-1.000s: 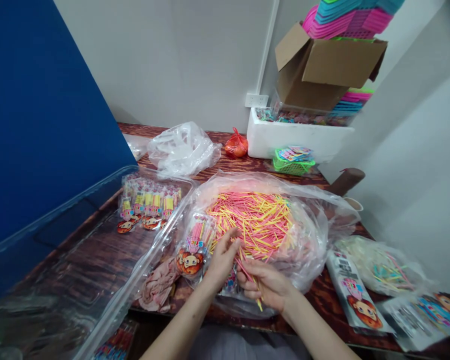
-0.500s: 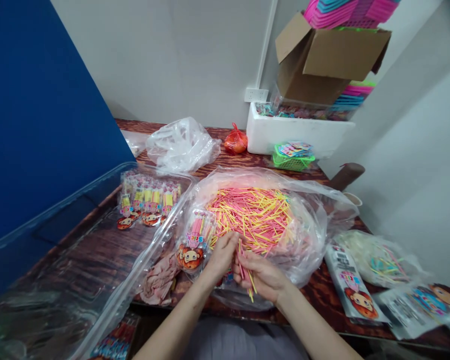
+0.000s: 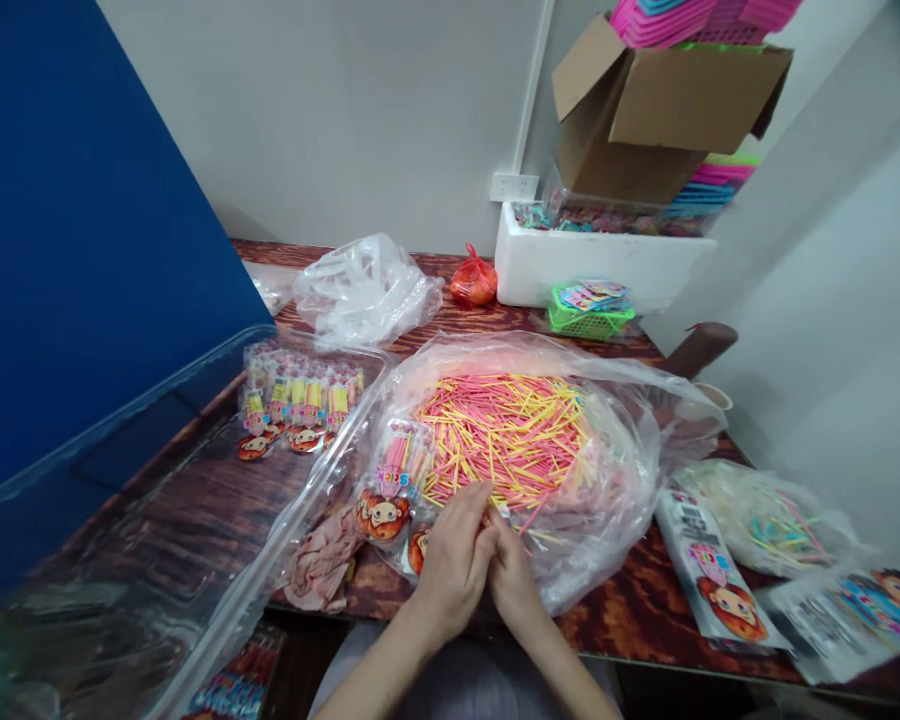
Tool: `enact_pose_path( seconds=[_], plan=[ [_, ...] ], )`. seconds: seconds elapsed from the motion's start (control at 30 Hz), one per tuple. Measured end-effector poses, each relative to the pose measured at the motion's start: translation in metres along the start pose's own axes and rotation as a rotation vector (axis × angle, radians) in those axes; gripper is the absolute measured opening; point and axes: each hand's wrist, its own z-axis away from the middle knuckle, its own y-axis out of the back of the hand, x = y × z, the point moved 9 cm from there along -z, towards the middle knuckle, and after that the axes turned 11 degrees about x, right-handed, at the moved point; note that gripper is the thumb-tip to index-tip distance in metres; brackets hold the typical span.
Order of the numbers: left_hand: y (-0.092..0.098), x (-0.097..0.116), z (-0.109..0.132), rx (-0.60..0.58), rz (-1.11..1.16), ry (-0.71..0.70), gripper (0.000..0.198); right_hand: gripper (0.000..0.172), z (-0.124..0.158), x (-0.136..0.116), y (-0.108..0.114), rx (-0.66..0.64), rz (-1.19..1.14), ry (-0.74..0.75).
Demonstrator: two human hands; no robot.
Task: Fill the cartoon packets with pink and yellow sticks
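My left hand (image 3: pixel 454 560) and my right hand (image 3: pixel 514 578) are pressed together at the near edge of a big clear bag (image 3: pixel 630 450) full of pink and yellow sticks (image 3: pixel 510 430). Both hands are closed, the left partly over the right. A few stick ends poke out between the fingers; the rest of what they grip is hidden. Just left of my hands lies a filled packet with a cartoon face (image 3: pixel 388 490). A second packet (image 3: pixel 418 548) peeks out beside my left hand.
A clear plastic bin (image 3: pixel 195 520) on the left holds several filled packets (image 3: pixel 300 400). A pink cloth (image 3: pixel 319 565) lies by it. Empty printed packets (image 3: pixel 709 580) and a smaller bag of sticks (image 3: pixel 772 520) sit right. Behind are a foam box (image 3: pixel 592 270), green basket (image 3: pixel 589 320) and cardboard box (image 3: pixel 660 110).
My hands have drawn back toward me and closed together. The bundle of sticks that stood out of my right hand is now mostly covered by both hands.
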Motion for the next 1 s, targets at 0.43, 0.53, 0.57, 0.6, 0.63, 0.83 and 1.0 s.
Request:
enact_pose_path(
  seconds=[0.43, 0.53, 0.57, 0.6, 0.63, 0.83, 1.0],
  plan=[
    [-0.004, -0.017, 0.007, -0.123, -0.365, -0.108, 0.018, 0.017, -0.089, -0.054, 0.061, 0.017, 0.679, 0.179],
    [-0.006, -0.017, 0.008, -0.162, -0.413, -0.108, 0.031, 0.017, -0.101, -0.048, 0.071, 0.039, 0.688, 0.164],
    [-0.007, -0.018, 0.008, -0.172, -0.428, -0.107, 0.038, 0.018, -0.103, -0.046, 0.073, 0.039, 0.674, 0.156],
    [-0.008, -0.019, 0.008, -0.176, -0.439, -0.103, 0.042, 0.019, -0.104, -0.043, 0.074, 0.037, 0.655, 0.147],
    [-0.008, -0.02, 0.008, -0.174, -0.444, -0.094, 0.043, 0.019, -0.105, -0.04, 0.075, 0.036, 0.633, 0.137],
    [-0.005, -0.031, 0.008, -0.088, -0.385, -0.031, 0.012, 0.022, -0.105, -0.035, 0.08, 0.061, 0.429, 0.069],
    [-0.006, -0.03, 0.009, -0.081, -0.365, -0.087, 0.019, 0.022, -0.104, -0.038, 0.081, 0.057, 0.363, 0.073]
  ],
)
